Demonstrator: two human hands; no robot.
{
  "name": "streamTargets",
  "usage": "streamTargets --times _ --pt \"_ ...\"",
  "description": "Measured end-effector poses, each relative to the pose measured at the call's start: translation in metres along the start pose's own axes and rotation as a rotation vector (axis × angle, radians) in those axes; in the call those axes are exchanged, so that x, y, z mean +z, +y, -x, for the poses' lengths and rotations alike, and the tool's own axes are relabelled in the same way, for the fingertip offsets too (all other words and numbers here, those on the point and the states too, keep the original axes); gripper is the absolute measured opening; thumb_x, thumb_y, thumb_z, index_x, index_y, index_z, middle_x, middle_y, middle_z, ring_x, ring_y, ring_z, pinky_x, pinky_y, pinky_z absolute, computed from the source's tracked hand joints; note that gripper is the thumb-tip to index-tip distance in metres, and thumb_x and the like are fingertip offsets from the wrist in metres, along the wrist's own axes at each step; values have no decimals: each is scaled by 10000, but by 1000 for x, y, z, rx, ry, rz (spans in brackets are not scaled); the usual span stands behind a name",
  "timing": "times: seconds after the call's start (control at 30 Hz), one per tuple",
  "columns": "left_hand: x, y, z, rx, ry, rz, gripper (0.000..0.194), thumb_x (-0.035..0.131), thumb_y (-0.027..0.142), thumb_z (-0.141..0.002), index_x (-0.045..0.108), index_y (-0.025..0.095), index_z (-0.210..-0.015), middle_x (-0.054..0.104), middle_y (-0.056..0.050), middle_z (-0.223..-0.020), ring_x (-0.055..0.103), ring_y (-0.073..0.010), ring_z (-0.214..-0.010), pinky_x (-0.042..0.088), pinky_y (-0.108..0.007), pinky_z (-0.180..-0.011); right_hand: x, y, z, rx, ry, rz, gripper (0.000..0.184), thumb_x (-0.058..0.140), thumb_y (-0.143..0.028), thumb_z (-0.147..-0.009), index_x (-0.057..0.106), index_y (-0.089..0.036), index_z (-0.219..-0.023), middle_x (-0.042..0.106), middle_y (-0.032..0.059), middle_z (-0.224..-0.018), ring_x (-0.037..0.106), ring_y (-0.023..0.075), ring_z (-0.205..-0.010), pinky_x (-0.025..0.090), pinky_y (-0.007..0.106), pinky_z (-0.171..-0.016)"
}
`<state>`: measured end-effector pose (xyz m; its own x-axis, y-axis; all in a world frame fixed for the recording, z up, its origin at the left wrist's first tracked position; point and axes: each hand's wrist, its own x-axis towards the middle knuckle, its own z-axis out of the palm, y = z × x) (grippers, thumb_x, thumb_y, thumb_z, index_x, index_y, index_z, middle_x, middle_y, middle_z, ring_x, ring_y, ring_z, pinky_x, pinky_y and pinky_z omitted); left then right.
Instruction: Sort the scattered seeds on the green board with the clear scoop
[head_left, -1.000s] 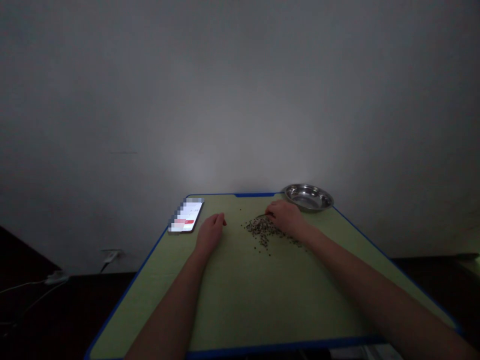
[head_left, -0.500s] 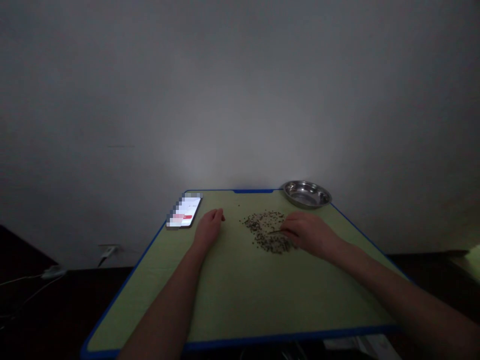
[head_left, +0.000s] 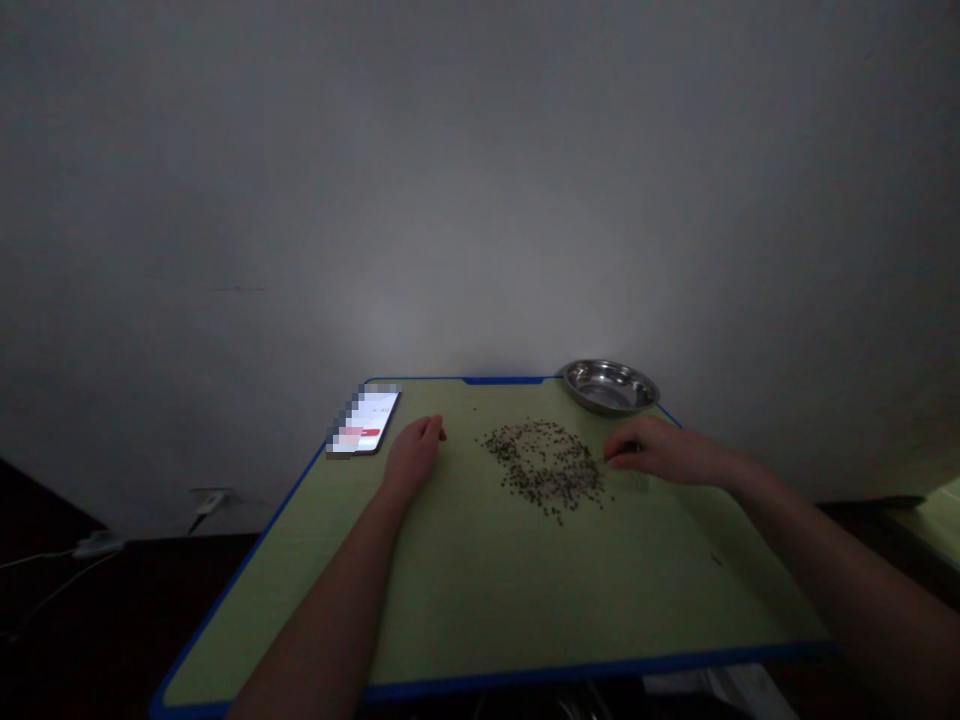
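A spread of small dark grains mixed with pale ones (head_left: 551, 465) lies on the green tabletop (head_left: 480, 590). To its left, my left hand (head_left: 415, 455) rests on the table with its fingers curled closed; whatever they may hold is hidden. My right hand (head_left: 656, 450) is just past the right edge of the grains, thumb and fingers pinched together. I cannot make out what is in that pinch. A small dark sliver (head_left: 716, 560) lies on the table below the right hand.
A shiny steel bowl (head_left: 611, 388) stands at the table's back right corner. At the back left lies a phone (head_left: 367, 420) with a lit screen. The table has a blue rim (head_left: 502, 381), and a pale wall (head_left: 480, 200) rises behind it.
My right hand has moved right, off the grains. The thin stick-like thing that showed at its fingertips is no longer visible there. My left hand has stayed in place.
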<state>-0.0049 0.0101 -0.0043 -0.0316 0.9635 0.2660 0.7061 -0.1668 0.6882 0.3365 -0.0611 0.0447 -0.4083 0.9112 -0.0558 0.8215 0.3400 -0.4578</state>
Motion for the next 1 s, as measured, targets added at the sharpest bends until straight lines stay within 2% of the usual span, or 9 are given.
streamTargets --times 0.2,0.4,0.67,1.0 --pt "1 -1 0 5 -10 13 409 303 435 -834 552 183 -630 582 -26 -656 532 -173 -670 323 -271 -588 -3 36 9 73 -28 -63 225 566 -344 -768 682 -151 -776 646 40 -734 558 177 -693 427 299 -640" --pt "2 -2 -2 -9 -11 -13 403 306 425 -836 557 184 -633 588 -30 -663 538 -179 -679 316 -273 -582 0 43 17 101 -74 -147 254 555 -374 -766 666 -146 -761 640 38 -724 557 169 -679 437 301 -655" --pt "2 -1 -2 -9 -5 -20 412 307 436 -833 572 184 -642 601 -33 -681 548 -182 -696 323 -275 -580 19 34 21 128 -89 -199 201 572 -334 -752 660 -153 -758 609 12 -658 527 143 -602 412 264 -577" --pt "2 -3 -2 -1 -3 -5 423 301 450 -826 571 179 -645 605 -41 -683 553 -188 -701 338 -280 -581 34 -8 15 134 -29 -187 137 547 -265 -739 613 -152 -696 549 -10 -588 475 115 -532 353 227 -489"
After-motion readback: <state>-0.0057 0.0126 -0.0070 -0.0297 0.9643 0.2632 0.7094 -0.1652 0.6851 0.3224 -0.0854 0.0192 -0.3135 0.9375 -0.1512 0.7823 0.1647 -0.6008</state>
